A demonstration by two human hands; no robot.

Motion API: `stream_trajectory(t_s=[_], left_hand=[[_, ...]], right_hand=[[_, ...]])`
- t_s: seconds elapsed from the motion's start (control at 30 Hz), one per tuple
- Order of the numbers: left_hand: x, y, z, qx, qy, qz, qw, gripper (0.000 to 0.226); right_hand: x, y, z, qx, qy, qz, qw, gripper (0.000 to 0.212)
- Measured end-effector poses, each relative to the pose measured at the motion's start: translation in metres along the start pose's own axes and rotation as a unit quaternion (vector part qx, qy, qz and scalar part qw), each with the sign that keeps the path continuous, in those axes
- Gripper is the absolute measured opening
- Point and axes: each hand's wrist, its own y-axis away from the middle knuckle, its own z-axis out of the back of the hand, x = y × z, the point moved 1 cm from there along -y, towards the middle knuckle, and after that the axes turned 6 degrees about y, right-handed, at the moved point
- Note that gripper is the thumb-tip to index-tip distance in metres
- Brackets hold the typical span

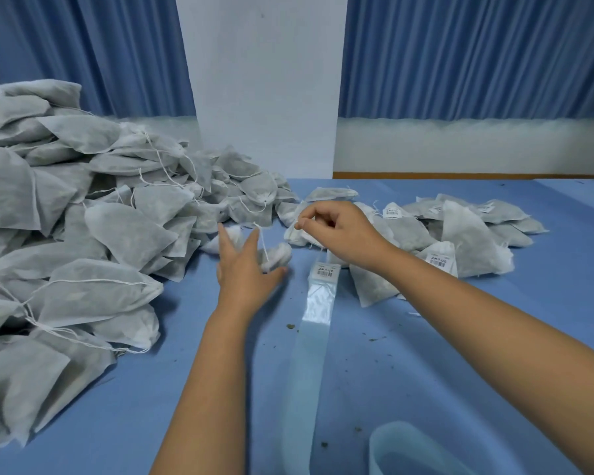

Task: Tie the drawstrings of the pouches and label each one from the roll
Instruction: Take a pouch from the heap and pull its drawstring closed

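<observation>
A small white pouch (276,256) lies on the blue table, partly under my left hand (244,269). That hand's fingers are straight and spread, and a thin white drawstring (263,243) runs up from the pouch beside its index finger. My right hand (340,234) hovers just right of it with fingers curled, thumb and forefinger pinching what looks like the drawstring's end. The label strip (318,303) runs from under my right wrist toward me, with a barcode label (324,271) at its far end.
A big heap of unlabelled pouches (83,234) with loose strings fills the left side. Labelled pouches (460,234) lie in a group at the right. Curled empty backing (408,450) sits near the front edge. Herb crumbs dot the blue table (460,337).
</observation>
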Motion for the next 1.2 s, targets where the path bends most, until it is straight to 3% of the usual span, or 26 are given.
stream_trajectory(t_s=[0.07,0.2,0.4,0.5,0.67,0.77,0.87,0.93,1.03,1.2], left_hand=[[-0.001,0.001,0.000,0.003,-0.002,0.000,1.000,0.074],[-0.012,0.006,-0.006,0.007,-0.009,-0.071,0.997,0.034],[-0.020,0.009,-0.013,0.028,0.062,-0.094,0.993,0.008],[-0.024,0.011,-0.007,0.036,0.210,-0.036,0.976,0.011],[-0.040,0.013,0.009,0.049,0.335,-0.014,0.941,0.028],[-0.048,0.014,0.011,0.053,0.401,-0.003,0.915,0.033],[-0.053,0.015,0.010,0.050,0.449,0.005,0.892,0.029],[-0.053,0.016,0.007,0.060,0.436,0.001,0.898,0.022],[-0.050,0.017,0.003,0.059,0.342,-0.028,0.937,0.017],[-0.049,0.022,0.000,0.093,0.217,-0.080,0.968,0.020]], right_hand=[[0.000,0.001,0.003,-0.008,-0.004,-0.003,1.000,0.011],[-0.001,0.002,0.004,-0.008,-0.012,0.000,1.000,0.010],[-0.001,0.002,0.002,-0.007,-0.030,0.010,0.999,0.010],[-0.004,-0.001,0.005,-0.049,-0.035,0.002,0.998,0.011],[-0.021,-0.001,0.012,-0.125,-0.015,-0.042,0.991,0.007],[-0.030,0.009,0.010,-0.110,0.019,-0.049,0.993,0.006],[-0.028,0.025,0.005,-0.068,0.068,-0.001,0.995,0.006],[-0.024,0.037,0.001,-0.040,0.114,0.046,0.992,0.008],[-0.018,0.048,-0.001,-0.022,0.177,0.086,0.980,0.014],[-0.017,0.050,0.009,-0.082,0.227,0.077,0.967,0.014]])
